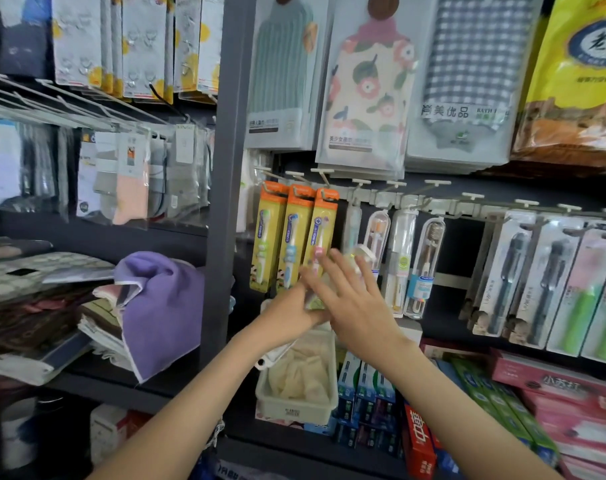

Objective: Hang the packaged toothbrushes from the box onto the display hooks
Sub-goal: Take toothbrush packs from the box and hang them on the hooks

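Three orange-and-yellow packaged toothbrushes [294,237] hang side by side on the display hooks [324,176]. Just below them my left hand [287,315] grips a blurred clear toothbrush pack [314,301] with a green patch at its bottom. My right hand [353,299] lies across it with straight, spread fingers, covering most of the pack and my left fingers. Clear tube toothbrush packs [429,258] hang to the right. Some hooks [395,184] above them show bare tips. A white plastic box [294,410] sits on the shelf under my hands.
Grey and green toothbrush packs [551,282] hang at the far right. Toothpaste boxes [363,393] fill the shelf below. Packaged towels [363,81] hang above the hooks. A dark upright post [221,202] separates this bay from folded cloths [159,306] on the left.
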`<state>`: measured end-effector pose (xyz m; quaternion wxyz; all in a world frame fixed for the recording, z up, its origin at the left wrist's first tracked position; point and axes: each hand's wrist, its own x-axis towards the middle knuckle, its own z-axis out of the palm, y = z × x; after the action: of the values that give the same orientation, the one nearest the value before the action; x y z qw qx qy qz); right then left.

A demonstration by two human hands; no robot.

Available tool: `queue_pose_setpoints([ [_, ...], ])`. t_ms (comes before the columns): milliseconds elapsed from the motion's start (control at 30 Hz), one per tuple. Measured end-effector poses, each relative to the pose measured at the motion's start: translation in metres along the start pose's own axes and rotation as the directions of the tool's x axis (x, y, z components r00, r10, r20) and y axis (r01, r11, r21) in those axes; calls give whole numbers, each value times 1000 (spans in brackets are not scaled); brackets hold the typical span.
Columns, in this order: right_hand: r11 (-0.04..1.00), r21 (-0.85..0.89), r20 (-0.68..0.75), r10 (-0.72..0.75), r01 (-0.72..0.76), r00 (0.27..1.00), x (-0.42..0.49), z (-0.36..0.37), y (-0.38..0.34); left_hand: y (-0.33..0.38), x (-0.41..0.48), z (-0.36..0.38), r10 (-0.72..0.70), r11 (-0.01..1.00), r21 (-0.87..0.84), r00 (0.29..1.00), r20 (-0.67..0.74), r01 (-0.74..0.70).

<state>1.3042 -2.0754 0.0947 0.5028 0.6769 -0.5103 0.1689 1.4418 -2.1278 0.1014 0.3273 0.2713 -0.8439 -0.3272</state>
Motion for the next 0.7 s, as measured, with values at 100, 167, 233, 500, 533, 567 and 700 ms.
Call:
queue_pose_setpoints([
  [100,998,-50,56,-39,41,998,-9,1,15,12,4,10,71,986,142,994,83,-83],
  [167,998,-62,110,19,-12,994,-17,2,25,19,6,16,87,920,380,996,28,-91],
  [233,990,-85,226,130,-113,965,-24,-3,31,24,8,20,160,777,627,981,-111,-56],
  [500,727,136,261,629,-674,732,-37,-31,65,42,19,15,415,779,626,786,-459,-46],
  [533,672,149,279,675,-725,683,-35,-31,69,45,20,17,399,786,616,796,-455,-42],
  [567,641,141,286,703,-755,651,-33,-30,74,47,23,19,383,786,618,809,-445,-32],
  [700,588,141,255,756,-797,603,-22,-30,83,53,38,25,369,803,594,830,-418,-58],
])
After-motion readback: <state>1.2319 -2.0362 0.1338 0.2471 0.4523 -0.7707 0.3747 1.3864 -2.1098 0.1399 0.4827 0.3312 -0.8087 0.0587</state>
